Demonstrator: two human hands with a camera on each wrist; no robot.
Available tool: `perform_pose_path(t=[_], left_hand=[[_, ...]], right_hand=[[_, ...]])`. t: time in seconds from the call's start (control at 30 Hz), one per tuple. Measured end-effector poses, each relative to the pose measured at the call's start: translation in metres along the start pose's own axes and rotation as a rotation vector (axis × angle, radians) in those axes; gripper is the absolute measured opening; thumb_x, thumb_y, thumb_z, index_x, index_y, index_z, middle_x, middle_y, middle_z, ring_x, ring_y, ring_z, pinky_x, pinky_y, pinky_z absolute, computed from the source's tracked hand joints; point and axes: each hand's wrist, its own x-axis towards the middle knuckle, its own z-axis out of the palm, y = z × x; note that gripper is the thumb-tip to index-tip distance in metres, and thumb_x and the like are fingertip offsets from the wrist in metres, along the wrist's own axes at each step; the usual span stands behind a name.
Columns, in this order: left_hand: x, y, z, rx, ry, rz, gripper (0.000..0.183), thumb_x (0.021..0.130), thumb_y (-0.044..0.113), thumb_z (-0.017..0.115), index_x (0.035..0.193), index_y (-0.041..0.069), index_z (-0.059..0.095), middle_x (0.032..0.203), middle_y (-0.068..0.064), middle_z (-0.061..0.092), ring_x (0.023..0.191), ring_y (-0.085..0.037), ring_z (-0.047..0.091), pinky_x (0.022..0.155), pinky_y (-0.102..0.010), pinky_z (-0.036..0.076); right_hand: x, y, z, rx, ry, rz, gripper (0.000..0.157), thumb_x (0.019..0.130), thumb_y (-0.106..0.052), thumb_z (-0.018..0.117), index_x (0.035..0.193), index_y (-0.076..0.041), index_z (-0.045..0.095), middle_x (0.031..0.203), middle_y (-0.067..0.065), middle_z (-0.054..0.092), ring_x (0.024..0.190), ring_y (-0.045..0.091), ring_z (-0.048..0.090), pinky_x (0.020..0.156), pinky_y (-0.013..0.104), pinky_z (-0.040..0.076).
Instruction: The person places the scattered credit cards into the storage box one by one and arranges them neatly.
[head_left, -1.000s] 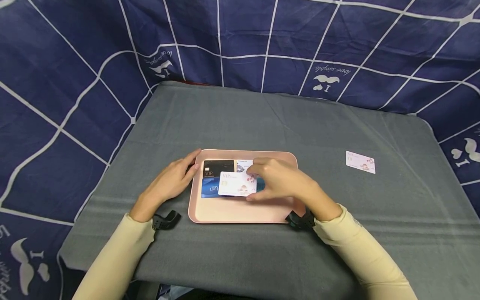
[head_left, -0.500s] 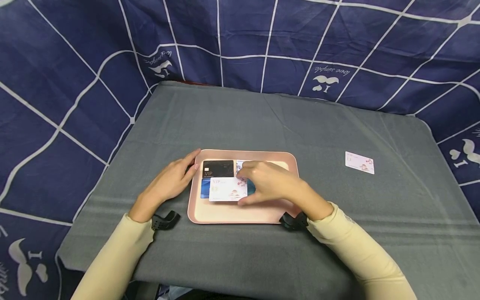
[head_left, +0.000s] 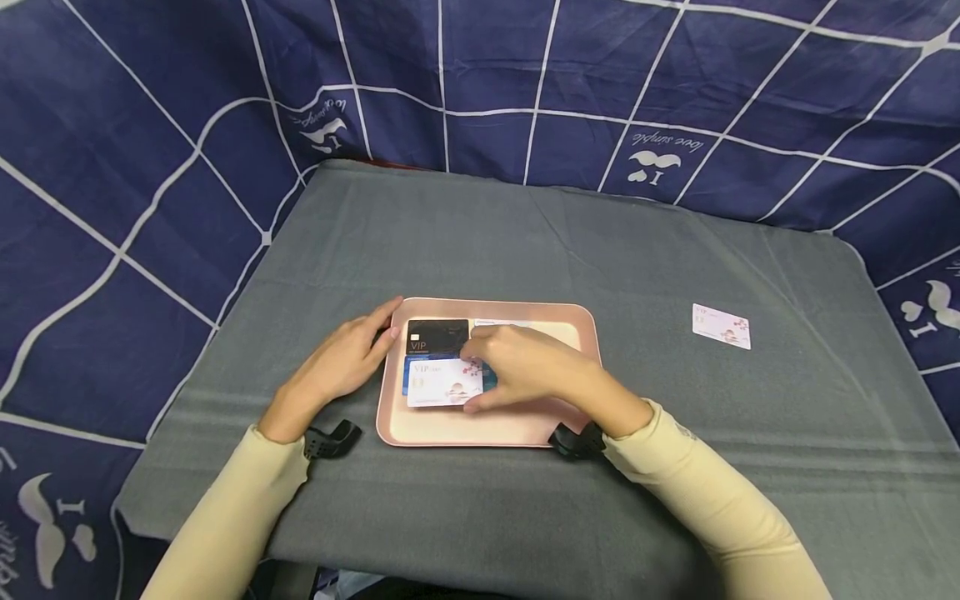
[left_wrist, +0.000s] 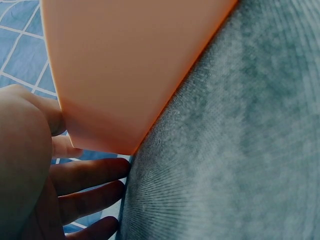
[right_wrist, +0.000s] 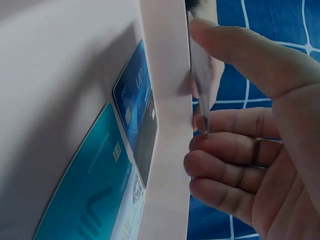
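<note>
A white VIP card point(head_left: 442, 383) with pink flowers is pinched between thumb and fingers of my right hand point(head_left: 528, 367), above the pink tray point(head_left: 450, 429). In the right wrist view the card appears nearly edge-on. The held card covers most of the blue card point(right_wrist: 134, 90). Behind it lies a black VIP card point(head_left: 438, 335). A teal card point(right_wrist: 85, 185) and another white card point(head_left: 498, 322) are partly hidden under my right hand in the head view. My left hand point(head_left: 333, 362) rests its fingers at the tray's left rim, without curling round it.
Another light pink VIP card point(head_left: 720, 325) lies on the grey tablecloth point(head_left: 600, 250) to the right of the tray. A dark blue curtain point(head_left: 487, 83) with white lines stands along the back and left of the table.
My right hand has carried the white card leftward and slightly towards me, over the blue card. My left hand stays at the tray's rim.
</note>
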Motion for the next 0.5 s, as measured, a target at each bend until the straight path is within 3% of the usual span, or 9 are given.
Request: perform_pose_path(t=[0.23, 0.5], left_hand=[[0.0002, 0.0015, -0.0009, 0.0, -0.006, -0.01, 0.048, 0.106, 0.02, 0.046, 0.15, 0.0, 0.039, 0.131, -0.03, 0.057, 0.12, -0.043, 0.056, 0.098, -0.057, 0.043], [0.0004, 0.0014, -0.0014, 0.0, -0.007, -0.007, 0.048, 0.106, 0.019, 0.046, 0.15, 0.0, 0.039, 0.13, -0.031, 0.056, 0.119, -0.044, 0.056, 0.098, -0.057, 0.042]], right_hand=[[0.0046, -0.0042, 0.0018, 0.025, -0.068, -0.01, 0.05, 0.077, -0.045, 0.083, 0.104, -0.006, 0.07, 0.09, -0.001, 0.06, 0.076, 0.01, 0.054, 0.069, 0.024, 0.047], [0.0103, -0.0088, 0.0035, -0.012, -0.102, -0.034, 0.045, 0.078, -0.049, 0.081, 0.095, -0.009, 0.069, 0.079, -0.004, 0.049, 0.067, 0.009, 0.048, 0.06, 0.023, 0.042]])
